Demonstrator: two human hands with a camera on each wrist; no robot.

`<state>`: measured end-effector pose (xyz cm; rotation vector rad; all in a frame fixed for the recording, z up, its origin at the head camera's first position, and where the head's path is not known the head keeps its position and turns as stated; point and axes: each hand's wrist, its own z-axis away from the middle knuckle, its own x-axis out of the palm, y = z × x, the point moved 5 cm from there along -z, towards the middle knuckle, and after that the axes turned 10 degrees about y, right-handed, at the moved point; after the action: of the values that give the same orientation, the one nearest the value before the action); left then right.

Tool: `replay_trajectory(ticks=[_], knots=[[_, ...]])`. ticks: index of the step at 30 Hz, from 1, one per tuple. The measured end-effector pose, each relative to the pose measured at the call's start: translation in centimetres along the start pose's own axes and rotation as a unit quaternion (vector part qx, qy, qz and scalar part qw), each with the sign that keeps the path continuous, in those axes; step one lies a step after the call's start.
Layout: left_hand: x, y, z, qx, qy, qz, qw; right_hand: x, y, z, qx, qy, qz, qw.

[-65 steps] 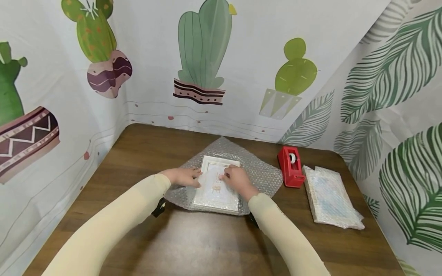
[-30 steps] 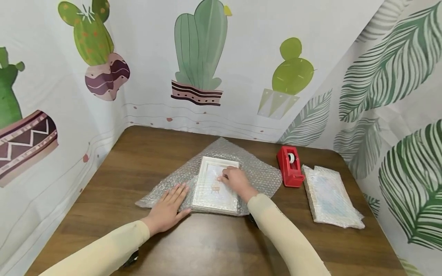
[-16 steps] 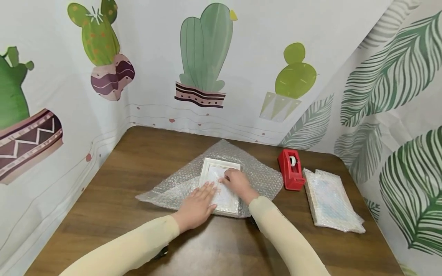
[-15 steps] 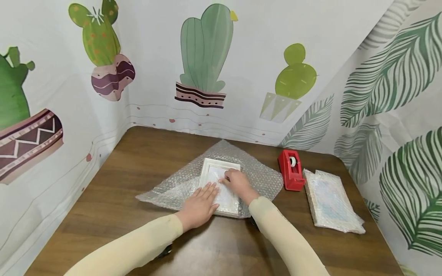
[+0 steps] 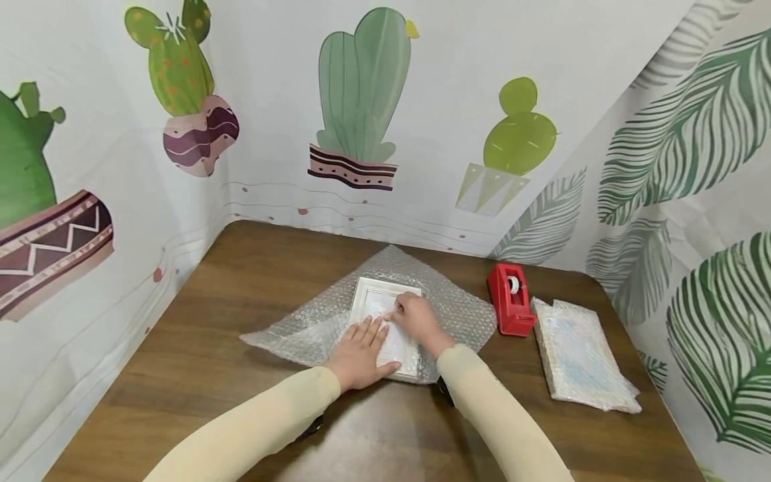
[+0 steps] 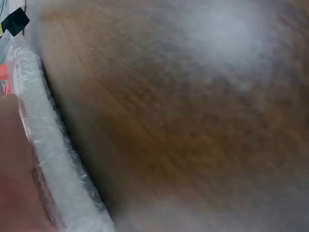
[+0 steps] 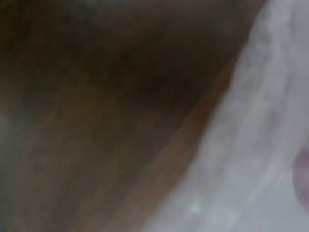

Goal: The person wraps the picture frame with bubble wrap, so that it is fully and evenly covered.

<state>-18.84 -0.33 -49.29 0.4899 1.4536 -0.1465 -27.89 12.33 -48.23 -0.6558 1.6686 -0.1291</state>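
Observation:
A white picture frame (image 5: pixel 367 298) lies on a spread sheet of bubble wrap (image 5: pixel 454 304), with the near flap folded up over its lower part. My left hand (image 5: pixel 359 355) rests flat on the frame's lower left, fingers extended over the wrap. My right hand (image 5: pixel 418 323) has curled fingers and pinches the folded flap of wrap near the frame's middle. The left wrist view shows the wrapped near edge (image 6: pixel 58 150) beside part of my hand (image 6: pixel 17 169). Blurred bubble wrap (image 7: pixel 236 150) fills the right side of the right wrist view.
A red tape dispenser (image 5: pixel 510 301) stands right of the wrap. Beyond it lies a bubble-wrapped flat package (image 5: pixel 581 355) near the right edge of the wooden table (image 5: pixel 199 321). A cactus-print cloth (image 5: pixel 259 120) hangs behind.
My left hand left the frame's left side, spread flat on the wrap's left part, then slid right onto the frame's lower part. The right hand stays at the frame's middle.

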Motion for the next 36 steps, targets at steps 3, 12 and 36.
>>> replay_trajectory(ticks=[3, 12, 36], knots=[[0.1, 0.1, -0.1, -0.005, -0.003, 0.007, 1.0, 0.0, 0.4, -0.1, 0.021, -0.004, -0.019, 0.9996], [-0.2, 0.2, -0.3, -0.009, -0.009, 0.008, 0.9999, -0.2, 0.3, 0.0, -0.001, -0.004, -0.013, 0.9999], [-1.0, 0.6, 0.2, -0.02, -0.036, 0.028, 0.9988, -2.4, 9.2, -4.9, 0.192, -0.095, -0.05, 0.9754]])
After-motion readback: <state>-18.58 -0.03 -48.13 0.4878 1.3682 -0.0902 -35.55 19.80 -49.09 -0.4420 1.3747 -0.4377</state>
